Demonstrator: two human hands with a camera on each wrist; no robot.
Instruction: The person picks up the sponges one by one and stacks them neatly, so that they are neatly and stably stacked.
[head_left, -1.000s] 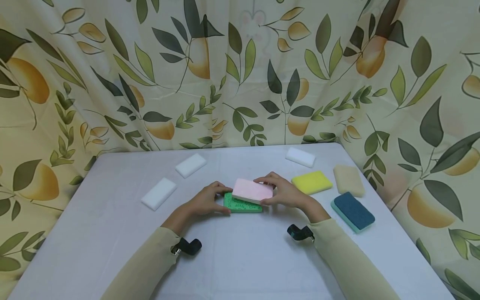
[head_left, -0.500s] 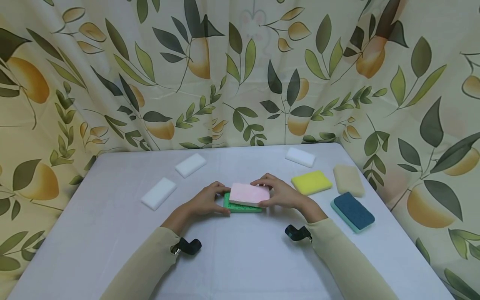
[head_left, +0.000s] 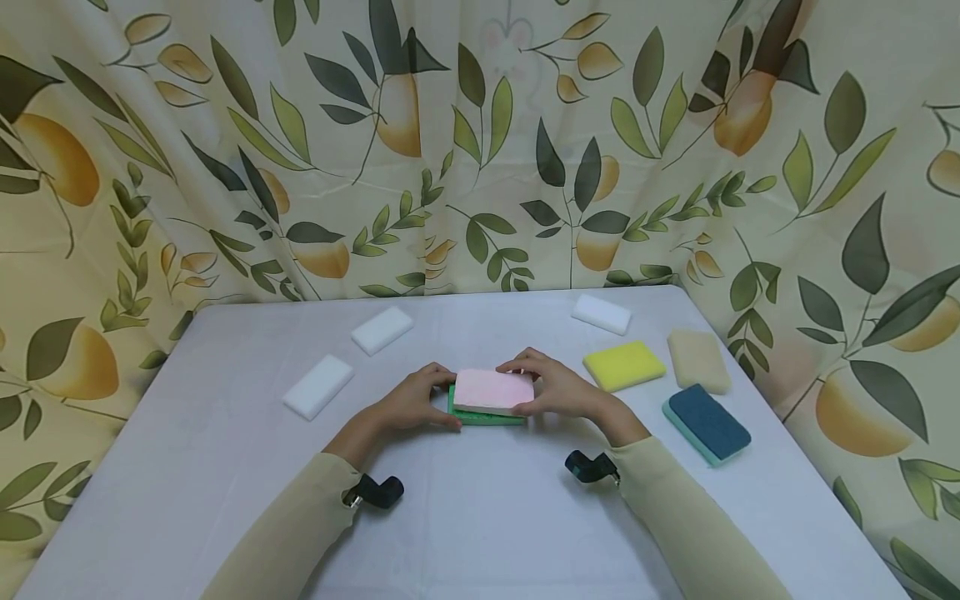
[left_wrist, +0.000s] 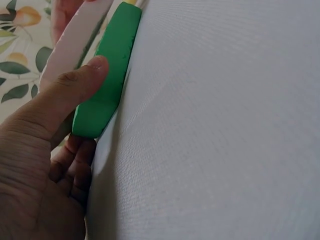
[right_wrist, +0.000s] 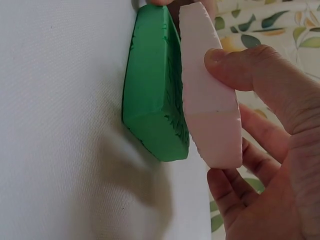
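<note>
A green block [head_left: 491, 419] with writing pressed into its top lies flat on the white tablecloth. My left hand [head_left: 408, 404] grips its left end, the thumb on the near side in the left wrist view. My right hand [head_left: 566, 390] pinches a pink block [head_left: 493, 390] by its right end, thumb in front and fingers behind. The pink piece hovers just over the green one and covers most of its top. A narrow gap shows between the two at the near right end in the right wrist view; whether they touch at the far end I cannot tell.
White sponges [head_left: 318, 387] lie to the left and at the back, one a white sponge [head_left: 601, 314] at back right. On the right are a yellow sponge [head_left: 624, 365], a beige sponge [head_left: 698, 361] and a blue-topped scouring sponge [head_left: 707, 423]. A patterned curtain [head_left: 480, 167] hangs behind the table.
My right hand has carried the pink block left and slightly down, so it now lines up more closely over the green block. The left hand has stayed in place.
</note>
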